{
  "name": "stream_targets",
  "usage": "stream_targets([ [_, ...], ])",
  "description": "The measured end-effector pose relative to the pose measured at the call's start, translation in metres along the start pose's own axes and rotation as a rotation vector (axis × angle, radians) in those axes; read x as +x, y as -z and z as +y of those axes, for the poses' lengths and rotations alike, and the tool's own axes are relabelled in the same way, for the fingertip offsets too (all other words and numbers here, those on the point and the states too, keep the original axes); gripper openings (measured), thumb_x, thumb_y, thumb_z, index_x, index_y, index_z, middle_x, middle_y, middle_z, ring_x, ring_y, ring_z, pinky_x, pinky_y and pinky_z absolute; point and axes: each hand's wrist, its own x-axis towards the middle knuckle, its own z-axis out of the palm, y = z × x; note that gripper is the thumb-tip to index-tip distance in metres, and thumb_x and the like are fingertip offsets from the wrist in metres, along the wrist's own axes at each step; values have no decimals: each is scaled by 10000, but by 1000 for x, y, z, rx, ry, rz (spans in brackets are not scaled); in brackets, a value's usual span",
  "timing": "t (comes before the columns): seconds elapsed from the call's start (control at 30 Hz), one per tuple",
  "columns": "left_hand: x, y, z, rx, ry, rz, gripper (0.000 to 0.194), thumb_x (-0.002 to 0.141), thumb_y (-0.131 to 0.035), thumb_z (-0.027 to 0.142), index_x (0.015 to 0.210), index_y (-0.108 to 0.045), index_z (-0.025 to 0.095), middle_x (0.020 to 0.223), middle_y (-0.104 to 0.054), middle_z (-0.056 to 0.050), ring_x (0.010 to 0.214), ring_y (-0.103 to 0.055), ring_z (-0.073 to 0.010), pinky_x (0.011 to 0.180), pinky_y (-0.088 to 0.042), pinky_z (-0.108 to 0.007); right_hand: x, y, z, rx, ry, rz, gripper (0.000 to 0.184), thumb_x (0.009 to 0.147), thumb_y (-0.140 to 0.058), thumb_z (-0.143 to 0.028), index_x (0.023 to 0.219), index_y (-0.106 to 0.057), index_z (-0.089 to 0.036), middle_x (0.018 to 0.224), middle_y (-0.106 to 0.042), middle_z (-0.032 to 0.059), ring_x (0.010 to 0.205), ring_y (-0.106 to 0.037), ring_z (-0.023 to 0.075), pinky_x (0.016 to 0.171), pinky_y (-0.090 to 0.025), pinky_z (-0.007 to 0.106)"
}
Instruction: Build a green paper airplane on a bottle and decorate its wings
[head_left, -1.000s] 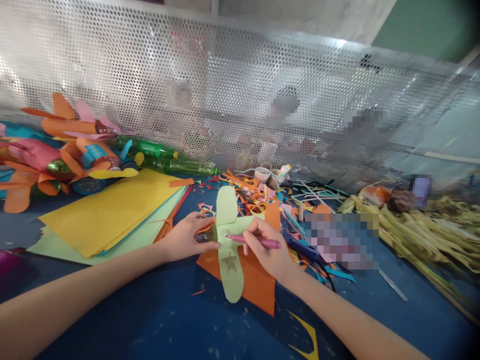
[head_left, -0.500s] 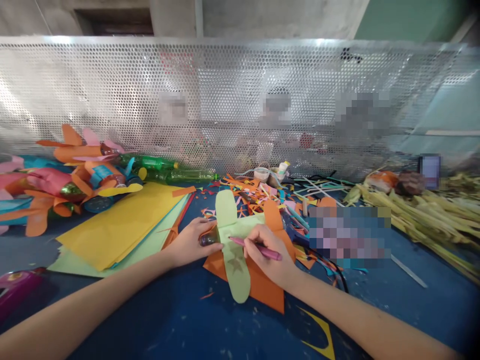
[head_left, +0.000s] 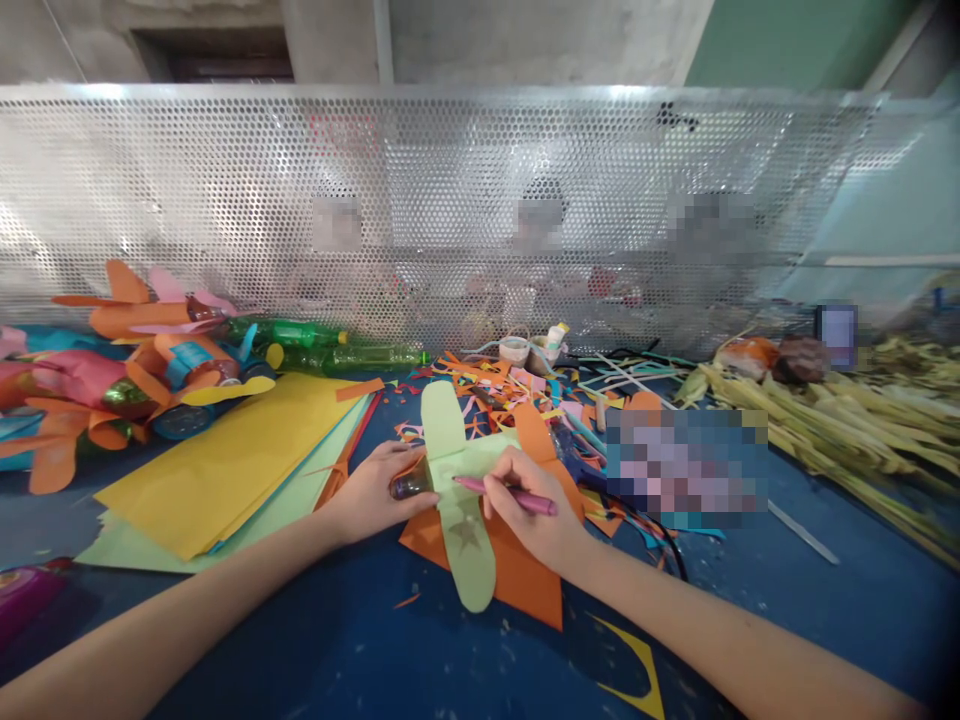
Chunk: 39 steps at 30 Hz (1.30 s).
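A toy plane (head_left: 476, 575), made of a plastic bottle wrapped in pale green paper with long rounded wings, lies at the middle of the table. Around its dark bottle end (head_left: 411, 487) my left hand (head_left: 371, 495) is closed, thumb on the near side. My right hand (head_left: 551, 525) grips a pinkish-purple pen (head_left: 531, 499), its tip at the green paper between the wings. A darker star (head_left: 469, 535) shows on the near wing. Orange paper (head_left: 532, 590) lies under the plane, and an orange fin-like piece stands at its tail, partly behind my right hand.
Yellow and green paper sheets (head_left: 217, 460) lie left, below finished bottle planes (head_left: 172, 360) and green bottles (head_left: 375, 357). Paper scraps (head_left: 487, 385) spread behind my hands. Dry husks (head_left: 810, 410) lie right. A perforated metal screen (head_left: 450, 200) stands behind, with people beyond it.
The view has shifted slightly, so most things sit a little further left. Both hands keep their grips, and the pen tip stays near the same spot on the green paper.
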Motion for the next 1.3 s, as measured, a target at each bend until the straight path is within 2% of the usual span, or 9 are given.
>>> stream_targets([
  [0.17, 0, -2, -2, 18, 23, -7, 477, 774, -601, 478, 1114, -606, 143, 1150, -617, -117, 1168, -477, -271, 980, -415, -378, 0, 0, 0, -6, 17, -28, 215, 913, -444, -295, 714, -395, -230, 618, -582, -12, 651, -552, 162, 643, -428, 306],
  [0.37, 1, -1, 0, 0, 3, -5, 513, 781, -595, 466, 1191, -561, 161, 1156, -620, -100, 1157, -490, -257, 980, -416, -376, 1, 0, -1, 8, 23, -34, 213, 911, -450, -297, 714, -402, -230, 614, -586, -16, 632, -555, 160, 628, -432, 304],
  [0.63, 0, -2, -1, 17, 28, 3, 442, 769, -595, 486, 1074, -622, 167, 1124, -629, -112, 1160, -492, -281, 970, -421, -407, 1, 0, -1, 18, -10, -1, 225, 907, -452, -301, 700, -401, -229, 606, -573, -18, 606, -541, 151, 603, -421, 289],
  [0.87, 1, -1, 1, 4, 21, 1, 512, 773, -598, 480, 1178, -568, 169, 1159, -614, -108, 1158, -495, -267, 970, -424, -394, 2, 1, 0, 32, -15, 14, 226, 910, -452, -329, 713, -403, -230, 625, -562, -12, 636, -549, 163, 618, -419, 304],
  [1.1, 1, 2, 2, -13, -19, 11, 439, 784, -603, 450, 1147, -592, 204, 1140, -618, -89, 1115, -524, -254, 951, -436, -379, 1, 2, -4, 40, -19, 3, 230, 916, -440, -339, 720, -379, -234, 625, -560, -14, 631, -541, 164, 632, -419, 314],
  [1.3, 1, 0, 2, -13, -18, 15, 461, 780, -603, 459, 1170, -578, 215, 1164, -610, -85, 1128, -516, -257, 953, -436, -387, 2, 0, -3, 20, -21, -17, 232, 915, -445, -336, 714, -391, -234, 627, -574, -14, 637, -544, 164, 628, -422, 311],
])
